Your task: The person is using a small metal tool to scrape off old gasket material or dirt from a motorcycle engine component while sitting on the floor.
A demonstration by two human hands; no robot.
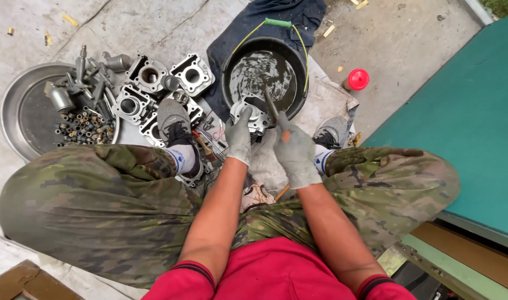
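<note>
Grey metal engine part [253, 118], finned and dark-stained, rests tilted on the near rim of the black bucket [230, 61], partly dipped in dark liquid; a slim brush [272, 106] stands slanted just above it.

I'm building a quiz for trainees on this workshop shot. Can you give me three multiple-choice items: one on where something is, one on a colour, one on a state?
1. Where is the metal engine part that the left hand grips?
A. At the near rim of the black bucket
B. On the round metal tray
C. On the green surface

2. What colour is the small cap on the ground right of the bucket?
A. Blue
B. Red
C. White

3. What is the state of the bucket?
A. Tipped over
B. Dry and empty
C. Upright, holding dark liquid

Answers: 1 A, the gloved left hand holds the part at the bucket's near edge. 2 B, the cap is bright red. 3 C, a dark glossy surface shows inside, while the right hand holds a thin tool over it.
</note>
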